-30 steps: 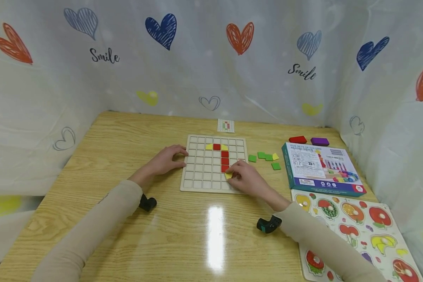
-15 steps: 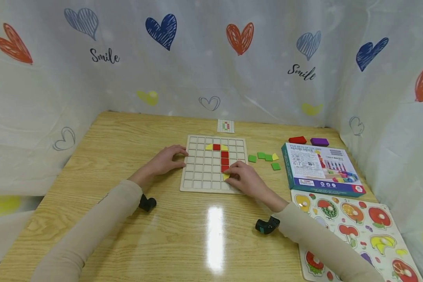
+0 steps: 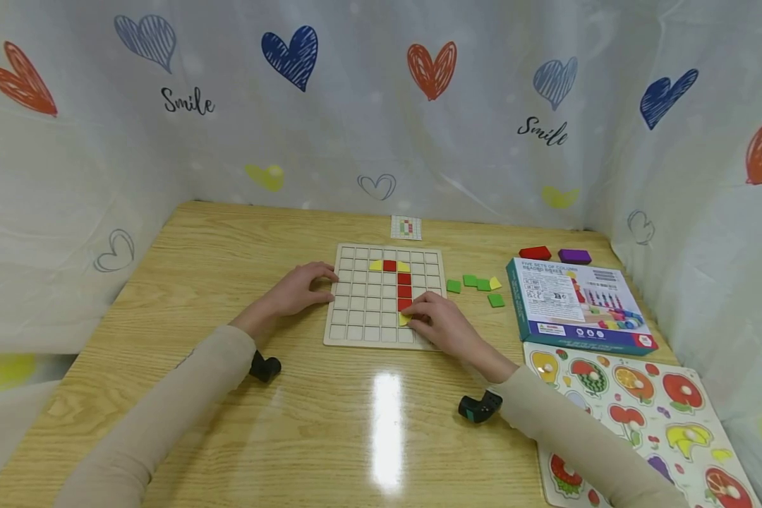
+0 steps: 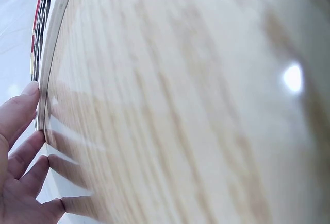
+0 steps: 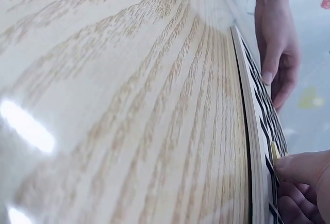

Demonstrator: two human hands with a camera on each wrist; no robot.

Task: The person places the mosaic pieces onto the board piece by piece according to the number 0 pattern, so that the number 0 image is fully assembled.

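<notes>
Evidently, the step in hand is the placing of the yellow tile (image 3: 404, 319), judged to be meant for the near end of the red tiles (image 3: 404, 279) on the gridded board (image 3: 362, 317). The right hand (image 3: 444, 321) has that tile pinched between thumb and fingers, just beside the nearest of the 3 reds in line; whether it is seated in its cell cannot be confirmed. The left hand (image 3: 301, 288) rests at the board's left edge, thumb and fingers apart, fingertips touching it – probably to steady it. At the far end, 1 more red lies between 2 yellow pieces. The next move appears to call for squaring the tile within its cell, pressing it flat, then releasing the pinch. Awaiting use, it seems, to the right of the board: 4 green tiles (image 3: 470, 281) and 1 loose yellow piece (image 3: 495, 283). Beyond the board's far edge lies a pattern card (image 3: 406, 227), its squares too small to check. Writing: the box (image 3: 549, 293) at right appears to read "FIVE SETS OF COLUMN BEADED BOXES" – smaller print illegible, no brand made out. The curtain (image 3: 355, 127) reads "Smile" 2 times, among printed hearts.
</notes>
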